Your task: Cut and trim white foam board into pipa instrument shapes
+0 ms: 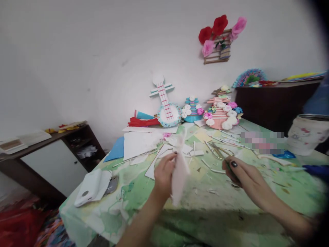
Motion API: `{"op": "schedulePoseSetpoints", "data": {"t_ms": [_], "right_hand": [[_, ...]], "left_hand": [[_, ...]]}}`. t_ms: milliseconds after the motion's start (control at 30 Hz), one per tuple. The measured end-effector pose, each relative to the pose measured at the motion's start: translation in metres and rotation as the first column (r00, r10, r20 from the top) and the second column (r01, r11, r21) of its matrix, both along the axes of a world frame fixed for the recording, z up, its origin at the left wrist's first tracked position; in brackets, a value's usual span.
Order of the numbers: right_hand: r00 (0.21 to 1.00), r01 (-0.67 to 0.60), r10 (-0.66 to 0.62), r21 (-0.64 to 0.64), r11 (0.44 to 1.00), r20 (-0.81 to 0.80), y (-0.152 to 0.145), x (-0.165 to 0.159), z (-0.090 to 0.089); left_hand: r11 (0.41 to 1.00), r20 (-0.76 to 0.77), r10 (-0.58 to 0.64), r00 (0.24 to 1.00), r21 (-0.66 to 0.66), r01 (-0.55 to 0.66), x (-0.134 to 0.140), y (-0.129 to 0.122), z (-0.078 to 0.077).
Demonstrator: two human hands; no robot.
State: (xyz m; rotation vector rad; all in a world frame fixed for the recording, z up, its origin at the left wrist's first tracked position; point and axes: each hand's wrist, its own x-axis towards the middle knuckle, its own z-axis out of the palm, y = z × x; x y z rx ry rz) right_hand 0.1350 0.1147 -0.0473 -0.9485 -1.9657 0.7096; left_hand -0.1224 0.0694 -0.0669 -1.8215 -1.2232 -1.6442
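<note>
My left hand (164,175) is closed on a thin, pale pinkish-white sheet of paper (180,178), held upright and edge-on above the table. Motion blurs the sheet's upper end. Over the table's right side, my right hand (248,180) is closed, with the thumb on top and the fingers curled below. Slim scissors (219,151) reach up and left from its fingertips, gold loops showing beside them; the part inside the grip is hidden. Beyond my left hand lie white paper sheets (138,145) and cut strips (196,153).
A lute-shaped paper craft (168,111) and two smaller flowered ones, blue (192,116) and pink (218,118), lean along the wall. A white cup (307,135) stands at right. A white pouch (92,187) lies at left on the green tablecloth (138,209), near a dark cabinet (55,168).
</note>
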Motion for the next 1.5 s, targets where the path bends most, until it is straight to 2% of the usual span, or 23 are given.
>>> {"op": "schedulePoseSetpoints", "data": {"t_ms": [67,167,300,433,567,800,1033,1200,1500], "right_hand": [[0.992,-0.095,0.094,0.001,0.996,0.082,-0.013,-0.012,-0.004],[0.953,-0.221,0.206,0.048,0.974,0.221,-0.03,-0.024,-0.015],[0.919,-0.29,0.237,0.132,0.948,0.315,-0.039,-0.025,-0.03],[0.914,-0.283,0.222,0.143,0.948,0.341,-0.037,-0.023,-0.04],[0.912,-0.291,0.236,0.124,0.949,0.335,-0.036,-0.026,-0.045],[0.897,-0.293,0.184,0.226,0.929,0.403,-0.038,-0.032,-0.046],[0.871,-0.319,0.194,0.219,0.922,0.451,-0.041,-0.034,-0.04],[0.873,-0.296,0.184,0.189,0.937,0.452,-0.042,-0.032,-0.041],[0.898,-0.24,0.144,0.188,0.952,0.416,-0.036,-0.023,-0.055]], "left_hand": [[0.995,-0.188,-0.058,0.98,0.065,0.071,0.018,-0.008,-0.023],[0.998,-0.297,0.002,0.955,0.055,0.015,0.04,-0.025,-0.043],[0.995,-0.283,0.079,0.956,-0.029,-0.09,0.053,-0.039,-0.053],[0.993,-0.305,0.083,0.949,-0.056,-0.104,0.057,-0.043,-0.062],[0.995,-0.257,0.064,0.964,-0.06,-0.082,0.059,-0.048,-0.071],[0.993,-0.224,-0.011,0.975,-0.119,-0.016,0.057,-0.057,-0.072],[0.989,-0.198,-0.065,0.978,-0.14,0.037,0.052,-0.057,-0.075],[0.992,-0.206,-0.049,0.977,-0.125,0.023,0.052,-0.058,-0.075],[1.0,-0.248,0.01,0.969,-0.024,-0.016,0.05,-0.055,-0.067]]}}
